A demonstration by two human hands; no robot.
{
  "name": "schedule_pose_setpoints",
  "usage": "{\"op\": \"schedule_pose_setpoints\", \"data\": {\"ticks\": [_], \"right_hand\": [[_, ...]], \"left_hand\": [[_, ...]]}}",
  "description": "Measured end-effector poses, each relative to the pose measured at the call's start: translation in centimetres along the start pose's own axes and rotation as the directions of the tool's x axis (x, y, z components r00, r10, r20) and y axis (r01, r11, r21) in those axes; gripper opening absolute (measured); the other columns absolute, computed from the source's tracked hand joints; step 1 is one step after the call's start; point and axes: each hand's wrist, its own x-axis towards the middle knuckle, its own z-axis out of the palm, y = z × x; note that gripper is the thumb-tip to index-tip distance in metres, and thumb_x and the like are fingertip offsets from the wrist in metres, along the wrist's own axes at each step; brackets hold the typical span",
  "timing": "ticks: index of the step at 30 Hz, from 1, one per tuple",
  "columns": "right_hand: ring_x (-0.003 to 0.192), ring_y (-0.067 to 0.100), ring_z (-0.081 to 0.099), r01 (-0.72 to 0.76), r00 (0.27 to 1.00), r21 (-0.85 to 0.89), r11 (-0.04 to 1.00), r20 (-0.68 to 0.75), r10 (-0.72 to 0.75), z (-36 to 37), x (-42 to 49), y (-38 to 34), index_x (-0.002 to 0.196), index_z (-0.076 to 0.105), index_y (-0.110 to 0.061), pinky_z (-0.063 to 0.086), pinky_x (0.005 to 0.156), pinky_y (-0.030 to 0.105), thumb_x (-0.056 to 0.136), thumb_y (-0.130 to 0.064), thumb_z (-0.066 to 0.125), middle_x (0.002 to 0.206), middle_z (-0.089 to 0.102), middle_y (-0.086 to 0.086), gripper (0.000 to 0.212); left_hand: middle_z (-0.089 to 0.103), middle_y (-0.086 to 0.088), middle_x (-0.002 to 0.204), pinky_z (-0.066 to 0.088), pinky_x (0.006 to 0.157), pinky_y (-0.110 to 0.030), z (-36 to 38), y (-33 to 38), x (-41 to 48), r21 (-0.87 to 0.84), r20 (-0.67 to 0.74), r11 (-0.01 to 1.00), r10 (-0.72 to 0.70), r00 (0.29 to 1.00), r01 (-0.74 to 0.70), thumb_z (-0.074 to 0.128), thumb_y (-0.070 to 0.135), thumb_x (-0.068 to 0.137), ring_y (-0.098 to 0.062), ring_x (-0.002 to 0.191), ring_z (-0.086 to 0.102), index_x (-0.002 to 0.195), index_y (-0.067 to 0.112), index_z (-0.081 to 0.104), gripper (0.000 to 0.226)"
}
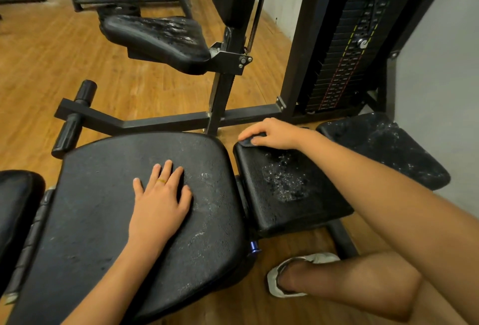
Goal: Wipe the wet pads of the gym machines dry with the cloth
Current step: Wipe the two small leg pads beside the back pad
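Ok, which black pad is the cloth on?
The small pad with the puddle, right of the big seat. The right hand holds the cloth on its far corner. The others have none.

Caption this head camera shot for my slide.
Right hand holds dark cloth on wet small pad; left hand rests on large pad.

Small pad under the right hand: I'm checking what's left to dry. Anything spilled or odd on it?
Yes. A patch of water beads lies in the middle of the small pad, undried; the right hand holds the dark cloth at its far corner only. The far seat and the pad at right glisten with droplets too.
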Motion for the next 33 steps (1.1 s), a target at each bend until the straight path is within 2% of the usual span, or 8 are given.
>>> {"op": "schedule_pose_setpoints", "data": {"ticks": [8,11,14,18,21,26,30,33], "right_hand": [[0.122,0.002,0.053,-0.117,0.979,0.059,0.991,-0.162,0.125,-3.8,-6.0,7.0,0.118,0.067,-0.033,0.037,0.112,0.037,0.093,-0.006,0.058,0.125,0.063,-0.014,0.038],[0.121,0.003,0.054,-0.123,0.973,0.069,0.99,-0.186,0.134,-3.8,-6.0,7.0,0.111,0.066,-0.04,0.037,0.112,0.039,0.093,-0.006,0.058,0.123,0.063,-0.014,0.039],[0.117,0.006,0.055,-0.151,0.973,0.009,0.988,-0.175,0.15,-3.1,-4.6,5.4,0.112,0.069,-0.036,0.039,0.11,0.038,0.095,-0.013,0.056,0.122,0.064,-0.012,0.031],[0.121,0.012,0.054,-0.024,0.997,-0.108,0.994,-0.074,0.016,0.1,-0.6,0.4,0.125,0.065,-0.028,0.038,0.108,0.034,0.097,-0.019,0.052,0.131,0.061,-0.006,0.031],[0.122,0.014,0.053,0.06,0.997,-0.172,0.983,-0.044,-0.069,3.3,1.8,-3.1,0.127,0.063,-0.022,0.038,0.105,0.031,0.097,-0.014,0.049,0.132,0.06,-0.002,0.034],[0.125,0.013,0.051,0.115,0.991,-0.159,0.981,-0.049,-0.124,2.3,0.2,-1.4,0.128,0.062,-0.02,0.035,0.106,0.027,0.097,-0.01,0.048,0.135,0.059,-0.003,0.036],[0.128,0.011,0.049,-0.025,0.985,-0.163,0.986,-0.173,-0.004,-0.7,-3.9,2.9,0.13,0.061,-0.021,0.033,0.114,0.034,0.096,-0.007,0.049,0.137,0.057,-0.003,0.038],[0.13,0.013,0.049,-0.166,0.939,-0.085,0.982,-0.317,0.132,-1.9,-7.3,5.7,0.13,0.062,-0.017,0.031,0.113,0.028,0.096,-0.005,0.049,0.136,0.057,-0.001,0.038]], "left_hand": [[0.033,-0.006,0.158,0.019,0.114,-0.063,0.0,-0.1,0.2,-0.002,-0.004,1.0,0.004,1.0,-0.004,0.037,0.04,0.1,-0.026,0.148,0.023,0.144,0.019,0.044,0.05],[0.034,-0.007,0.158,0.017,0.114,-0.063,0.0,-0.1,0.1,0.005,-0.004,1.0,0.005,1.0,-0.005,0.033,0.041,0.099,-0.027,0.148,0.023,0.144,0.017,0.045,0.052],[0.033,-0.007,0.158,0.016,0.115,-0.063,0.1,0.0,0.1,0.006,-0.003,1.0,-0.003,1.0,0.003,0.041,0.037,0.1,-0.026,0.148,0.022,0.144,0.017,0.044,0.049],[0.032,-0.007,0.159,0.015,0.116,-0.061,-0.1,0.3,0.1,0.0,-0.002,1.0,-0.011,1.0,0.011,0.041,0.037,0.1,-0.026,0.149,0.021,0.145,0.018,0.044,0.05],[0.031,-0.006,0.159,0.015,0.117,-0.06,-0.1,0.2,-0.1,0.004,-0.006,1.0,-0.008,1.0,0.008,0.04,0.038,0.101,-0.025,0.149,0.02,0.147,0.018,0.043,0.051],[0.035,-0.007,0.158,0.019,0.114,-0.06,0.0,0.0,-0.1,-0.001,-0.03,1.0,0.012,0.999,-0.012,0.03,0.044,0.099,-0.025,0.148,0.024,0.145,0.017,0.046,0.056],[0.035,-0.006,0.157,0.022,0.112,-0.061,0.2,-0.1,0.1,0.005,-0.025,1.0,0.015,1.0,-0.015,0.042,0.039,0.101,-0.025,0.147,0.025,0.145,0.017,0.046,0.049],[0.037,-0.007,0.156,0.023,0.111,-0.062,0.3,-0.2,0.2,0.014,-0.016,1.0,0.012,1.0,-0.011,0.042,0.038,0.1,-0.025,0.146,0.027,0.143,0.017,0.046,0.048]]}}
